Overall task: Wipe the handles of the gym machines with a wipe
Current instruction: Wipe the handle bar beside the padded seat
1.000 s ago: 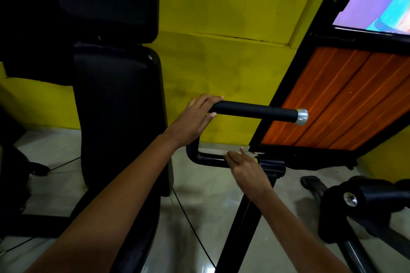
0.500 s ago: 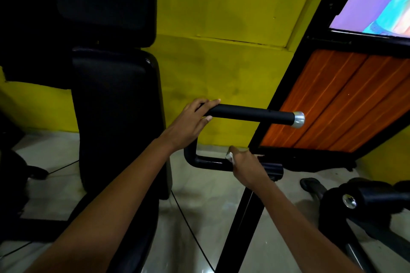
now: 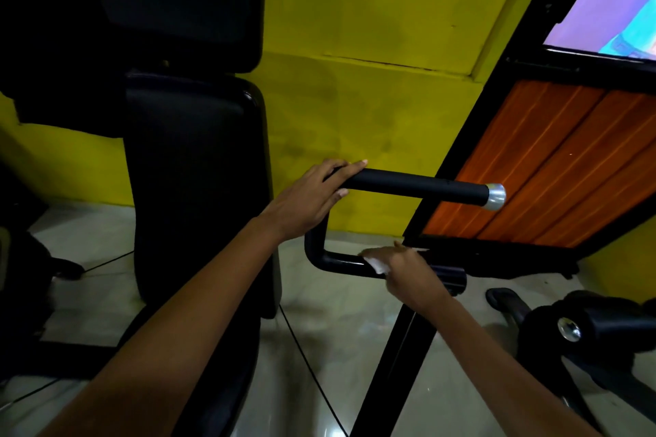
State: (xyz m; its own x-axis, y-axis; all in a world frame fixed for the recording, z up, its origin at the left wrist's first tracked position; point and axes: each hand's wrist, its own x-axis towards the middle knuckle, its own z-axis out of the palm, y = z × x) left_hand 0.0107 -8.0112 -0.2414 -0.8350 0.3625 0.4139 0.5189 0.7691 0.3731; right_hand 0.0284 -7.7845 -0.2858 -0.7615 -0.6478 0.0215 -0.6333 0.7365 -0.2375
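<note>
since half a second ago the right hand (image 3: pixel 404 268) has slid a touch leftward along the lower bar (image 3: pixel 337 261), and more of the white wipe (image 3: pixel 377 264) now peeks out under its fingers; the left hand (image 3: pixel 309 197) has barely shifted. that left hand wraps loosely over the near end of the handle (image 3: pixel 415 186), fingers curled across the top and thumb below, steadying it just right of the black seat back (image 3: pixel 195 188). the right hand lies flatter, fingers fairly straight and pressing the wipe onto the lower bar, right below the handle; whether the thumb hooks underneath i cannot tell. now the key relation: the handle runs long and almost level, left to right, from the left hand out to its silver end cap (image 3: pixel 496 196), which sits in front of the orange panel (image 3: pixel 553 167). the wipe is below that handle and roughly under its middle, so the handle lies up and slightly away from the right hand. i'd judge the right hand the natural one to lift the wipe onto the handle and stroke along its length toward the cap, while the left keeps the bend end held.
</note>
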